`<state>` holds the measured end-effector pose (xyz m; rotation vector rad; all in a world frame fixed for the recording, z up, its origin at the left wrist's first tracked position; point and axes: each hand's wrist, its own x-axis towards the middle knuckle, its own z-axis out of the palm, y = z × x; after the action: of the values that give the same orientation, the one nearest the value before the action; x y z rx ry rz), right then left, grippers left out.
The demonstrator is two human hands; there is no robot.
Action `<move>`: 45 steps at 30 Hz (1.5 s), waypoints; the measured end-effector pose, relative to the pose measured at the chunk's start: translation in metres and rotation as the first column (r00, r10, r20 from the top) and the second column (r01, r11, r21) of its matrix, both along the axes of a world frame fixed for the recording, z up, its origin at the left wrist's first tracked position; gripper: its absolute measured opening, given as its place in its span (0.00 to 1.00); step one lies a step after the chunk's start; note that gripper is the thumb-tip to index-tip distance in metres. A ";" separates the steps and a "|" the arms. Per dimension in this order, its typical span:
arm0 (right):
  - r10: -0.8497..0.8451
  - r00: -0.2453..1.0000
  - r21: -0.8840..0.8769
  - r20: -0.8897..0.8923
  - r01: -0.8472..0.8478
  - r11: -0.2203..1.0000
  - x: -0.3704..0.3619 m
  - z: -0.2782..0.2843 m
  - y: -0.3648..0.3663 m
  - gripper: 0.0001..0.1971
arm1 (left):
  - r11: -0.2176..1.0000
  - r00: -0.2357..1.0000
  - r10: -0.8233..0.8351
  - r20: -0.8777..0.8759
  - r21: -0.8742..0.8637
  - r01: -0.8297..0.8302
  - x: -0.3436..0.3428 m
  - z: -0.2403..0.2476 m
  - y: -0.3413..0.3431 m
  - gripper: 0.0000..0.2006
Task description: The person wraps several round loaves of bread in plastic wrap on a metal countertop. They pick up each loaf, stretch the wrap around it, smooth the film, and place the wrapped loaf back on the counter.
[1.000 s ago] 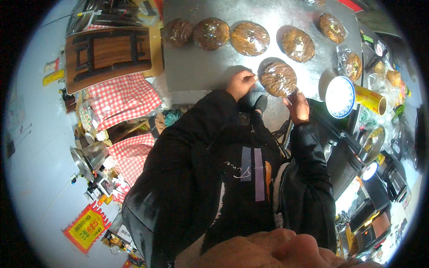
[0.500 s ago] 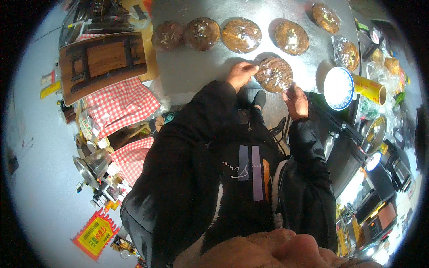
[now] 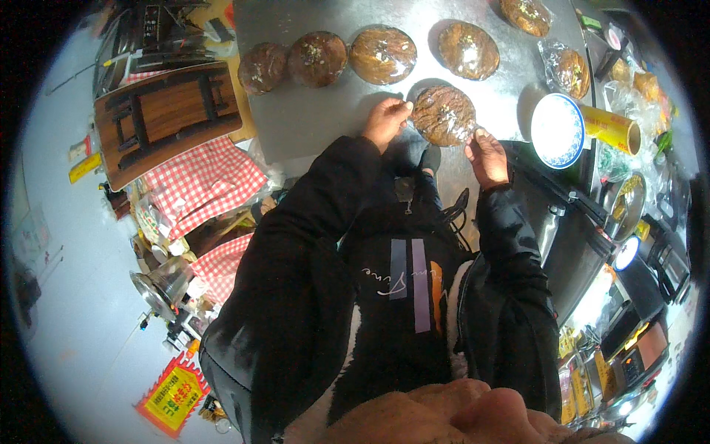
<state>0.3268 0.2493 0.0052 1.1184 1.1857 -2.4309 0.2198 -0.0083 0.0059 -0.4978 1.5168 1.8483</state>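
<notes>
Bright light glares off a grey metal table point(image 3: 318, 122), and at its near edge a round brown wrapped cake point(image 3: 444, 116) sits between the person's two hands, its clear film shining. On the left hand point(image 3: 387, 120), thumb and forefinger are drawn into a narrow pinch at the cake's left edge. On the right hand point(image 3: 489, 158), thumb and fingers close on its lower right edge. Whether either pinch has only film or also the cake's rim, I cannot tell.

To handle it well, I would keep both pinches light and level, draw the film evenly outward and fold it under, so that it lies smooth without denting the rim. Keeping the cake over the metal seems wise, since the near edge is so close.

Beyond the hands, four wrapped cakes point(image 3: 384, 56) line the table, another lies at the far right, and one loosely wrapped cake point(image 3: 566, 72) is near the right side. A white bowl with a blue rim point(image 3: 558, 131) stands right of the hands, with a yellow roll point(image 3: 612, 130) just beside it. Farther left are a brown wooden board point(image 3: 170, 122) and a red checked cloth point(image 3: 203, 177).
</notes>
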 end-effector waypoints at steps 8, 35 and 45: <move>-0.004 1.000 0.000 0.028 0.004 1.000 0.000 -0.002 0.002 0.11 | 0.996 1.000 -0.031 0.001 -0.081 0.031 0.001 -0.004 0.003 0.09; -0.008 0.999 0.272 0.043 -0.004 0.962 -0.015 0.004 -0.006 0.08 | 0.960 0.985 -0.168 0.049 -0.219 0.175 0.002 -0.005 0.009 0.11; -0.003 1.000 0.212 -0.003 0.003 0.977 -0.016 0.008 -0.002 0.06 | 0.974 0.990 -0.135 0.048 -0.177 0.141 0.005 -0.003 0.007 0.11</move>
<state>0.3111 0.2473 0.0128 1.1736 1.4730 -2.3511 0.2246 -0.0014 0.0032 -0.4928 1.6601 1.5975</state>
